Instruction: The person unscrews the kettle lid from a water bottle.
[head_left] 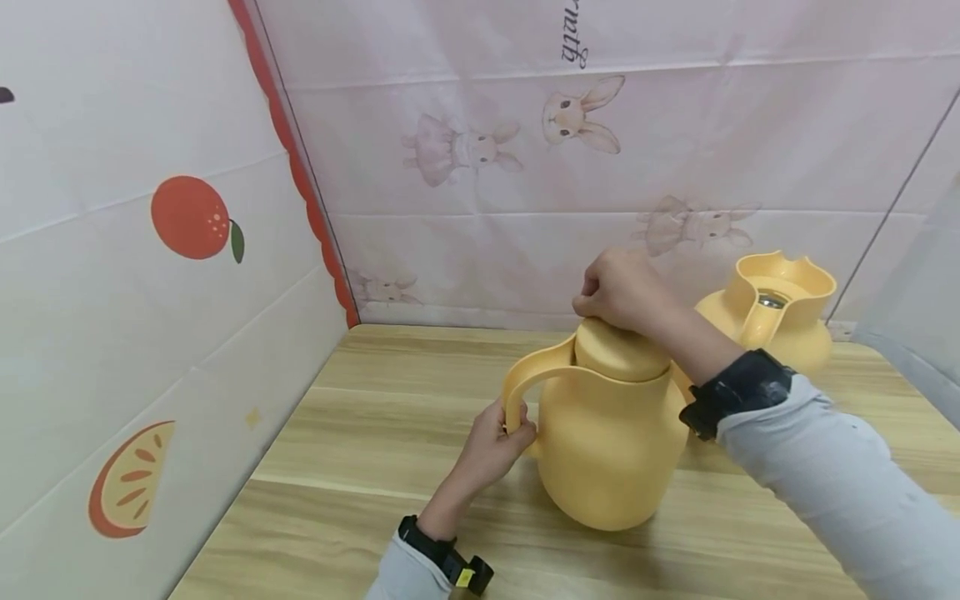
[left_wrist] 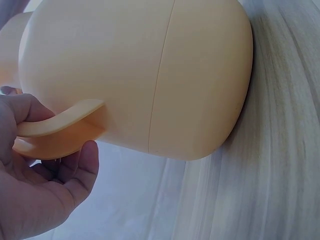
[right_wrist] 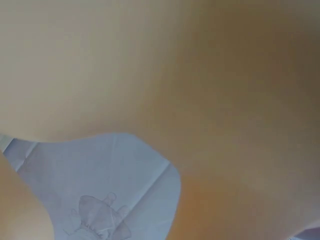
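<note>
A yellow thermos jug (head_left: 611, 450) stands upright on the wooden table, its handle pointing left. My left hand (head_left: 491, 446) grips the lower part of the jug's handle (left_wrist: 60, 125), thumb on one side and fingers curled round the other. Over the top of the jug, my right hand (head_left: 630, 287) has its fingers curled down at the round lid (head_left: 622, 354), pinching it from above; the contact itself is partly hidden. In the right wrist view the blurred jug (right_wrist: 90, 65) fills most of the picture, and the fingers cannot be made out.
Behind the right forearm stands a second yellow jug (head_left: 806, 337) with its top uncovered. The wooden table (head_left: 375, 400) meets a rabbit-printed backdrop (head_left: 465, 242) at the rear and a fruit-printed panel (head_left: 187, 333) on the left.
</note>
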